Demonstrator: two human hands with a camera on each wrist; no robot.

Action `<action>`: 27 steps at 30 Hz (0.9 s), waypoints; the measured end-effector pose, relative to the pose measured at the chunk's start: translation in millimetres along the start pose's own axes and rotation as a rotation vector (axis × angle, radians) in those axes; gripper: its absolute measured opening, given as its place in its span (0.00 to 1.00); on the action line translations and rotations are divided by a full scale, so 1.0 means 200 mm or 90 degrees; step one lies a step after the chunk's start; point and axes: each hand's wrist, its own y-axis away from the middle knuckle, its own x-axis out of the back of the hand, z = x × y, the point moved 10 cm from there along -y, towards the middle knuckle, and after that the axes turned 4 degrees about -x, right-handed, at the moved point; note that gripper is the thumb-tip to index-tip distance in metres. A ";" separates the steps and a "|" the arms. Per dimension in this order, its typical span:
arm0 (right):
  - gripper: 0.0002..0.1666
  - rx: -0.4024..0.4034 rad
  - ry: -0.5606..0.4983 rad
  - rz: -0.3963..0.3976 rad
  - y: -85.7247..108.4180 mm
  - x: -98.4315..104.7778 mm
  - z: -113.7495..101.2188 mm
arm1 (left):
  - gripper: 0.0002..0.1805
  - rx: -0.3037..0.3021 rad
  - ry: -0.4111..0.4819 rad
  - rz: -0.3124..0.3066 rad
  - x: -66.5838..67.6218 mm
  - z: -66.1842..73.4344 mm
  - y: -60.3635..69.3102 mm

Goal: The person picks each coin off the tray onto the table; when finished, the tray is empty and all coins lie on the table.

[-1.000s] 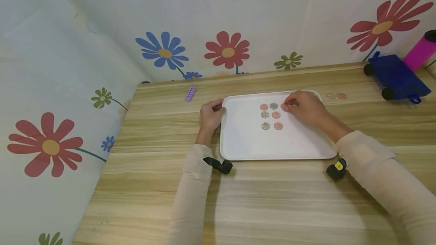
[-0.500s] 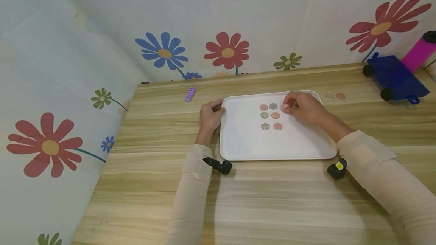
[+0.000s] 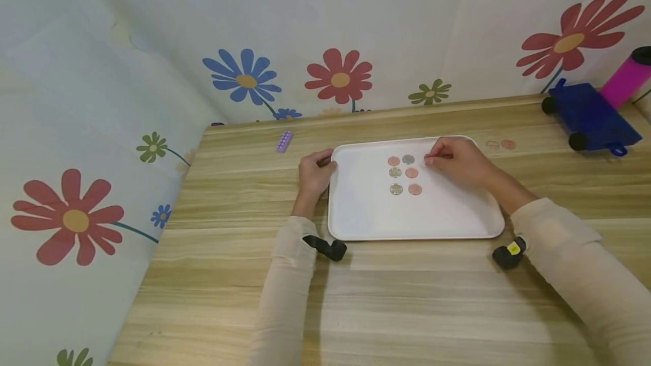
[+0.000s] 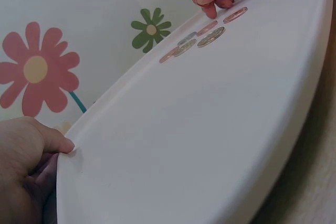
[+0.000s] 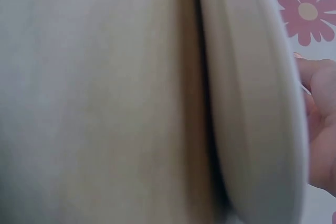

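A white tray [image 3: 366, 213] lies on the wooden table. My left hand [image 3: 314, 174] grips its left rim; in the left wrist view the thumb [image 4: 60, 142] rests on the edge. Several coins lie flat on the tray in two columns, among them a silver coin [image 3: 408, 160] and a copper coin [image 3: 415, 190]. Just right of the top row, my right hand [image 3: 460, 160] pinches another copper-coloured coin between thumb and fingertips, its face mostly hidden. The right wrist view shows only part of that hand [image 5: 323, 119] behind the tray's edge.
Beyond the tray's back right corner, two coins [image 3: 500, 144] lie on the table. A blue wheeled toy cart [image 3: 592, 114] stands at the far right, with a pink cylinder [image 3: 625, 78] behind. A purple studded brick [image 3: 285, 141] lies at the back left.
The copper-coloured coin at the right end of the top row has been tilted up and taken between the right fingertips. That hand has shifted slightly right; the left hand stays put.
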 end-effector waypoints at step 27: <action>0.24 -0.074 -0.133 0.055 0.06 0.20 0.19 | 0.19 -0.003 -0.001 -0.005 0.00 0.00 0.00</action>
